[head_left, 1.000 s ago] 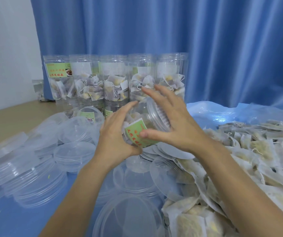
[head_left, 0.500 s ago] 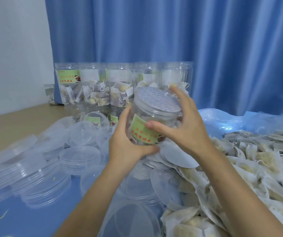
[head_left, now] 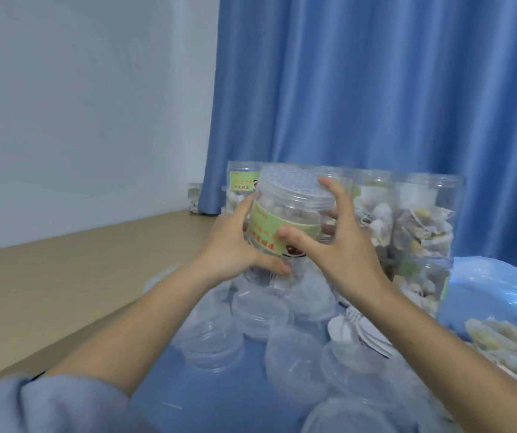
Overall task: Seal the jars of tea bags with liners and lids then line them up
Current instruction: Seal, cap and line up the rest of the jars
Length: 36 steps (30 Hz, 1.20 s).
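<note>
Jar (head_left: 285,223), lidded, gripped by both hands (head_left: 282,245)

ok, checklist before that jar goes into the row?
1. Lid on the jar: ok; tightness cannot tell.
2. Liner under it: ok, a dotted disc shows through the top.
3. Grip: ok; left hand wraps the body, right hand spans lid rim and label.
4. Jar upright: not ok, it leans a little.
5. Free slot in the row of jars: cannot tell, hands and jar hide its left end.
6. Landing spot: not ok, loose lids crowd the surface below the jar.
</note>
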### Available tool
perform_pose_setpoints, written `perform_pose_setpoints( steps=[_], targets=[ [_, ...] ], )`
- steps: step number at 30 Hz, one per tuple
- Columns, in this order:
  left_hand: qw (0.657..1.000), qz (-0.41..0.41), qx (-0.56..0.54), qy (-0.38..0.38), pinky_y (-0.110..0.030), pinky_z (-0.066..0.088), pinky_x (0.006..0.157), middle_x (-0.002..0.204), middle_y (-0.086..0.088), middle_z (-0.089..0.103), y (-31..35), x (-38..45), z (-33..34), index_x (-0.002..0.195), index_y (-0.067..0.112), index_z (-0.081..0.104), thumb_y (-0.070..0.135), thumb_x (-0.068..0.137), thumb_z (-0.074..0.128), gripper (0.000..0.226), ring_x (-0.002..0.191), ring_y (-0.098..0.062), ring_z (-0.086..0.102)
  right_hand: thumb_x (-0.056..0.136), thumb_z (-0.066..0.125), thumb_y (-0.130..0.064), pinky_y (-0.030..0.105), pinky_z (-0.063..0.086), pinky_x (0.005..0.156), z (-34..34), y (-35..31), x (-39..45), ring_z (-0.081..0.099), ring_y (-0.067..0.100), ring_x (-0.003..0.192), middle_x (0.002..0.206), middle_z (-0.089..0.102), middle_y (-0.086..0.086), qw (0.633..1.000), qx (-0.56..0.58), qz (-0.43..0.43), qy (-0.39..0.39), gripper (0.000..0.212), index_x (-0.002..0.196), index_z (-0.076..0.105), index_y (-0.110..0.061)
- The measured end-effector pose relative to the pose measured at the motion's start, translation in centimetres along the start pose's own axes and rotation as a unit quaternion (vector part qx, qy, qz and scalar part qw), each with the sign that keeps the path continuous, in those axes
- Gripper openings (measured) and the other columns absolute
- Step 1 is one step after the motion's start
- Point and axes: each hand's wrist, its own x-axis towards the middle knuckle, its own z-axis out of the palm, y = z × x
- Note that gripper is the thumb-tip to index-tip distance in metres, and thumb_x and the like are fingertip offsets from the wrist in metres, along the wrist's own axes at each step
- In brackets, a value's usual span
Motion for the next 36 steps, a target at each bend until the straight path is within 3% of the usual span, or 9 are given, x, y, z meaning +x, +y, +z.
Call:
perform_pose_setpoints(
  steps=[4, 7, 13, 18, 21, 25, 29, 33, 36],
  targets=[
    [0.997, -0.042, -0.041, 0.043, -0.006, 0.044, 0.052, 0.08, 0.016, 0.061, -2.7, -2.0, -7.4, 0.115, 0.019, 0.052, -0.012, 0.042, 0.085, 0.085, 0.061, 0.018, 0.056, 0.059, 0.086, -0.041, 0.037, 0.047, 0.095, 7.0, -3.0, 1.4, 0.056, 0.013, 0.111, 0.124, 0.053, -0.01, 0.997, -0.024, -0.043, -0.056, 0.083, 0.125, 0.035, -0.044],
    [0.991, -0.081, -0.047, 0.092, -0.015, 0.047, 0.045, 0.08, 0.009, 0.059, -4.9, -3.8, -12.5, 0.111, 0.015, 0.05, -0.02, 0.046, 0.08, 0.08, 0.06, 0.008, 0.061, 0.061, 0.083, -0.045, 0.03, 0.048, 0.088, 12.9, -5.2, 2.0, 0.055, 0.016, 0.104, 0.12, 0.05, -0.003, 0.992, -0.029, -0.083, -0.091, 0.079, 0.122, 0.033, -0.046],
    [0.973, -0.179, 0.023, 0.144, -0.021, 0.045, 0.059, 0.084, 0.0, 0.05, -10.1, -6.4, -20.6, 0.11, 0.013, 0.056, -0.001, 0.049, 0.087, 0.07, 0.073, -0.012, 0.051, 0.069, 0.072, -0.057, 0.012, 0.035, 0.07, 23.0, -7.2, 2.4, 0.046, 0.016, 0.093, 0.112, 0.039, 0.004, 0.98, -0.077, -0.076, -0.169, 0.077, 0.126, 0.022, -0.042],
    [0.965, -0.214, 0.067, 0.133, -0.038, 0.048, 0.084, 0.101, -0.012, 0.058, -14.9, -6.8, -23.0, 0.115, 0.018, 0.059, 0.015, 0.045, 0.092, 0.077, 0.087, -0.021, 0.05, 0.076, 0.056, -0.069, 0.038, 0.033, 0.105, 28.7, -6.7, 3.6, 0.028, 0.026, 0.127, 0.146, 0.016, 0.007, 0.938, -0.268, -0.127, -0.18, 0.079, 0.134, 0.032, -0.02],
    [0.961, -0.228, 0.053, 0.145, -0.04, 0.051, 0.085, 0.09, -0.008, 0.054, -17.2, -6.2, -23.0, 0.118, 0.017, 0.057, 0.012, 0.053, 0.09, 0.072, 0.083, -0.02, 0.052, 0.08, 0.053, -0.066, 0.035, 0.031, 0.104, 30.9, -5.7, 4.6, 0.032, 0.021, 0.124, 0.141, 0.033, 0.004, 0.91, -0.321, -0.181, -0.192, 0.077, 0.133, 0.038, -0.012],
    [0.959, -0.245, 0.036, 0.137, -0.044, 0.054, 0.085, 0.08, -0.003, 0.052, -19.6, -4.4, -22.5, 0.118, 0.019, 0.056, 0.011, 0.056, 0.088, 0.07, 0.078, -0.024, 0.059, 0.077, 0.048, -0.069, 0.04, 0.026, 0.097, 33.2, -4.2, 5.4, 0.036, 0.025, 0.12, 0.134, 0.04, 0.007, 0.872, -0.387, -0.242, -0.178, 0.078, 0.141, 0.027, -0.029],
    [0.961, -0.238, 0.051, 0.127, -0.037, 0.054, 0.081, 0.073, 0.003, 0.058, -21.3, -1.3, -21.6, 0.12, 0.017, 0.052, 0.018, 0.044, 0.088, 0.084, 0.076, -0.023, 0.064, 0.07, 0.062, -0.06, 0.045, 0.04, 0.087, 34.8, -1.7, 7.1, 0.053, 0.035, 0.102, 0.114, 0.056, 0.016, 0.86, -0.386, -0.313, -0.115, 0.059, 0.121, 0.056, -0.032],
    [0.959, -0.244, 0.027, 0.139, -0.026, 0.045, 0.078, 0.101, -0.001, 0.057, -23.3, 2.2, -20.2, 0.145, 0.014, 0.025, 0.016, 0.066, 0.083, 0.098, 0.096, -0.02, 0.06, 0.084, 0.051, -0.062, 0.055, 0.028, 0.104, 33.8, 4.1, 13.8, 0.034, 0.04, 0.127, 0.141, 0.033, 0.017, 0.776, -0.533, -0.269, -0.205, 0.064, 0.139, 0.03, -0.037],
    [0.954, -0.265, -0.028, 0.134, -0.015, 0.042, 0.058, 0.113, -0.003, 0.055, -24.0, 3.9, -19.2, 0.143, 0.013, 0.03, 0.012, 0.077, 0.074, 0.08, 0.081, -0.012, 0.058, 0.096, 0.041, -0.043, 0.064, 0.011, 0.11, 32.1, 7.2, 18.6, 0.009, 0.05, 0.138, 0.153, 0.008, 0.023, 0.629, -0.733, -0.187, -0.18, 0.053, 0.145, 0.026, -0.028]
  ],
)
